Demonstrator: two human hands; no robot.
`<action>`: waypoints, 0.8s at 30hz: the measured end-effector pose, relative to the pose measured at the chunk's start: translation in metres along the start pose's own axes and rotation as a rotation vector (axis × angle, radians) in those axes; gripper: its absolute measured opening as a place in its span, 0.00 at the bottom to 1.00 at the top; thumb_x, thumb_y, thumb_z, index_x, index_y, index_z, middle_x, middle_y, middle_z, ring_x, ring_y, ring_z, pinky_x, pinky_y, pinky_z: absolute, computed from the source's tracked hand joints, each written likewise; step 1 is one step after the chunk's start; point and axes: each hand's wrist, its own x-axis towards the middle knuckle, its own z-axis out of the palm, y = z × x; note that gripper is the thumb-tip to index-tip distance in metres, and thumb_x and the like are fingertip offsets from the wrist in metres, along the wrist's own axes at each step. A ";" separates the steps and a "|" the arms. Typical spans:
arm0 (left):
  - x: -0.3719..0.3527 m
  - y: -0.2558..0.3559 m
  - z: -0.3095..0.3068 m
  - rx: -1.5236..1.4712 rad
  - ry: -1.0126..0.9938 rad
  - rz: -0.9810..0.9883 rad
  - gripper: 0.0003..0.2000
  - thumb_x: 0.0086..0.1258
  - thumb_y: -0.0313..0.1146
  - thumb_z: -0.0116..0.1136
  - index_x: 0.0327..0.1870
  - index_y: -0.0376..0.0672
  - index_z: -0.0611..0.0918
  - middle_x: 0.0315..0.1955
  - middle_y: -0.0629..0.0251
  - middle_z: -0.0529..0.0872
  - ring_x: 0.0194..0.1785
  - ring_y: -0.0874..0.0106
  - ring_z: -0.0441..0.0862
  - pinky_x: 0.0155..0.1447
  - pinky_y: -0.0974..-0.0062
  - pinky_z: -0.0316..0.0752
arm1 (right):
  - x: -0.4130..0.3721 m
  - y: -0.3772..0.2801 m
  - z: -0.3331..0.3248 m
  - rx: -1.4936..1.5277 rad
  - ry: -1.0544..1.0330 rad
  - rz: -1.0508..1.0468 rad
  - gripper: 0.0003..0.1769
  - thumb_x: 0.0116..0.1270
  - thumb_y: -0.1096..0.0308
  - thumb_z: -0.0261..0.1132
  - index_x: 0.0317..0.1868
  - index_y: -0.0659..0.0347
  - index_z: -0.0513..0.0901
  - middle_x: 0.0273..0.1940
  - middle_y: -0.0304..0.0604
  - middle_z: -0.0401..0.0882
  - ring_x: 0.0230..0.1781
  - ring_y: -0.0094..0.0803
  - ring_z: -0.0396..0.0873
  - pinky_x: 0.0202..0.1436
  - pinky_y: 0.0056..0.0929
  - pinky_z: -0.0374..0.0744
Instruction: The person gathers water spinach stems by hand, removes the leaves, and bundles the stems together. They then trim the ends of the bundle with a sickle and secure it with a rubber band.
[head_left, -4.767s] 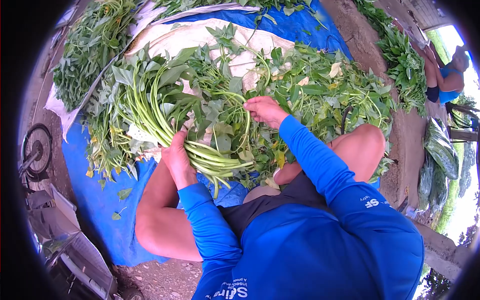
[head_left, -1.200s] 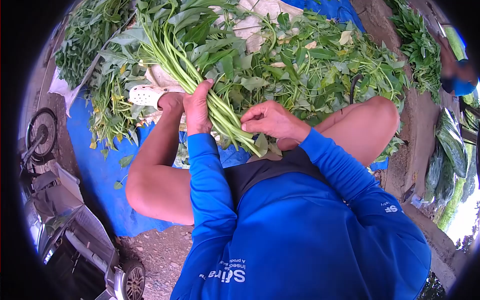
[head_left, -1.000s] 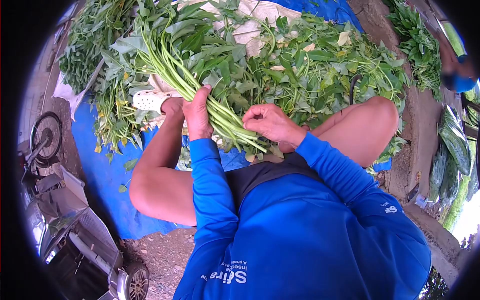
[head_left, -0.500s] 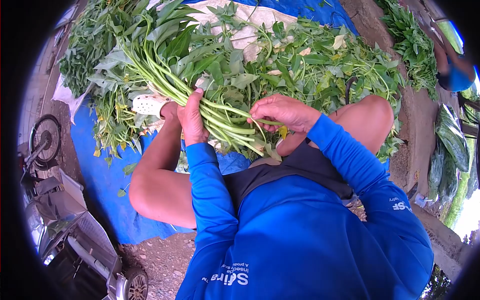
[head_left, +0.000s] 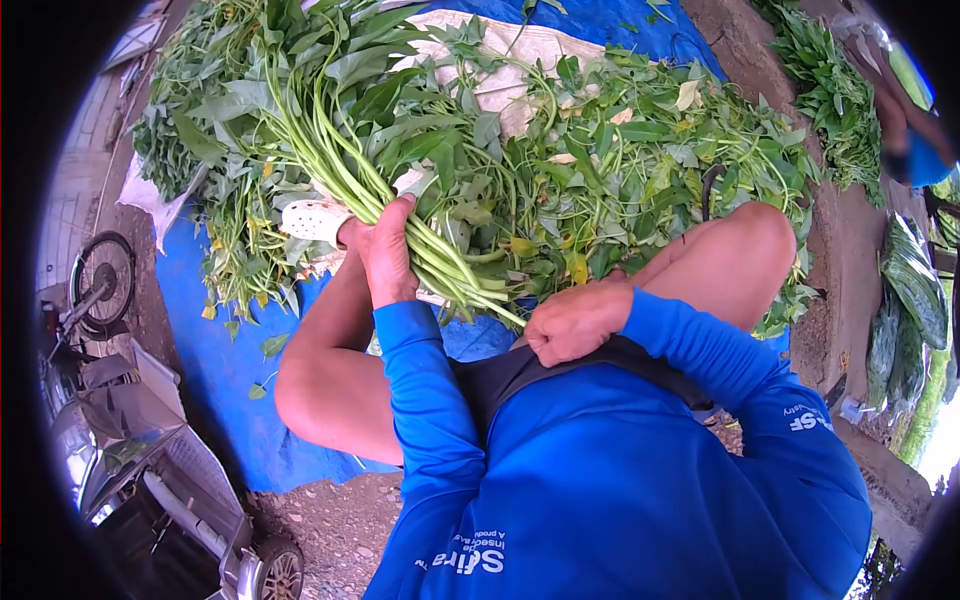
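My left hand is wrapped around a bunch of water spinach, its long green stems pointing down to the right and its leaves fanning out at the upper left. Just beyond the cut ends, over my lap, is my right hand, closed in a fist. One stem reaches past the others to the fist and seems gripped there; its end is hidden by the fingers. Loose water spinach leaves and stems lie in a wide heap in front of me, some of them yellowed.
Beneath the greens are a blue tarp and a pale sack. A darker leafy pile stands at the upper left. A vehicle and a wheel are on the left. Filled plastic bags and another person are at the right.
My right hand has moved down and right from the stems toward my lap, closing into a fist. The bunch has tilted a little steeper in my left hand.
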 end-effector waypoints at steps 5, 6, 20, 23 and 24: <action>-0.008 0.011 -0.001 0.018 -0.073 -0.148 0.14 0.70 0.31 0.67 0.50 0.31 0.84 0.38 0.57 0.90 0.35 0.67 0.90 0.39 0.69 0.90 | -0.044 -0.017 -0.033 0.155 0.575 -0.102 0.19 0.70 0.58 0.73 0.58 0.55 0.89 0.40 0.46 0.89 0.42 0.45 0.87 0.45 0.46 0.82; -0.009 0.010 0.002 0.006 -0.086 -0.181 0.14 0.71 0.32 0.67 0.51 0.31 0.84 0.38 0.56 0.91 0.36 0.66 0.91 0.39 0.69 0.91 | -0.022 -0.011 -0.027 0.007 0.809 -0.156 0.20 0.70 0.60 0.73 0.60 0.55 0.88 0.42 0.45 0.89 0.45 0.45 0.88 0.46 0.46 0.83; -0.012 0.004 0.009 -0.086 -0.058 -0.162 0.15 0.75 0.33 0.66 0.54 0.32 0.84 0.40 0.56 0.92 0.39 0.62 0.93 0.44 0.62 0.93 | 0.009 -0.011 0.035 -0.054 1.066 -0.363 0.07 0.74 0.67 0.71 0.46 0.59 0.82 0.40 0.48 0.84 0.46 0.53 0.84 0.50 0.51 0.81; 0.008 -0.008 -0.013 -0.103 -0.004 -0.250 0.16 0.77 0.35 0.65 0.56 0.32 0.84 0.43 0.54 0.93 0.42 0.60 0.94 0.47 0.59 0.93 | -0.024 -0.015 0.046 0.031 0.873 -0.426 0.07 0.75 0.67 0.70 0.47 0.60 0.82 0.39 0.50 0.84 0.45 0.54 0.84 0.49 0.52 0.81; 0.017 -0.012 -0.027 -0.103 -0.075 -0.289 0.16 0.78 0.36 0.64 0.58 0.34 0.85 0.45 0.53 0.94 0.44 0.59 0.94 0.49 0.61 0.93 | -0.033 -0.013 0.047 0.068 0.789 -0.427 0.08 0.78 0.67 0.70 0.47 0.61 0.82 0.39 0.50 0.86 0.44 0.51 0.86 0.49 0.49 0.82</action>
